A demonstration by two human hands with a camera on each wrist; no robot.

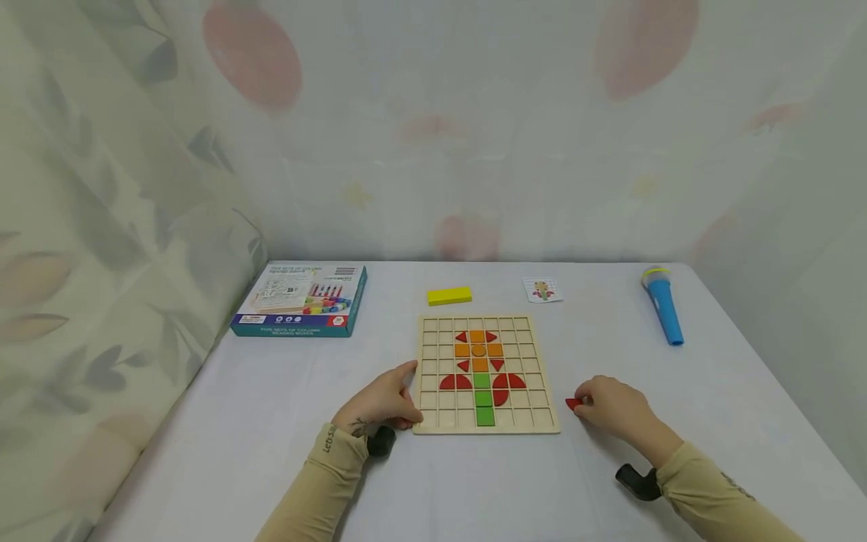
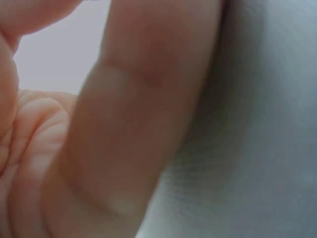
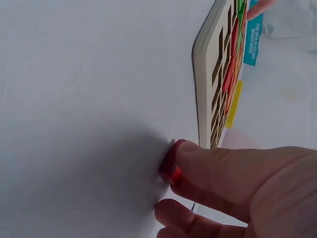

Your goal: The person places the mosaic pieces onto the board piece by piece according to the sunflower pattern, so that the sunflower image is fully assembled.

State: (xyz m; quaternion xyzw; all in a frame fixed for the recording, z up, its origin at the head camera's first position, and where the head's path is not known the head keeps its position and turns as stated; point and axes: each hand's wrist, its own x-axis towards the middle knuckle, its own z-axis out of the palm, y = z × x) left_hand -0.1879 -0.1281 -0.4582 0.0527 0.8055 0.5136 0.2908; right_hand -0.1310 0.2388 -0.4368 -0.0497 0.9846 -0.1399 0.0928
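A wooden grid board lies flat on the table, bearing a pattern of red, orange and green pieces. At the board's left edge rests my left hand, its index finger reaching along the side and its thumb at the lower left corner. My right hand pinches a small red piece between thumb and fingers, low over the table just right of the board. The fingers cover part of that piece, so its full shape is hidden. In the left wrist view, close blurred fingers fill most of the picture.
Behind the board lie a yellow block and a small pattern card with a coloured picture. A boxed set sits at the back left. Toward the right edge lies a blue toy microphone. Curtain-like cloth hangs behind the table.
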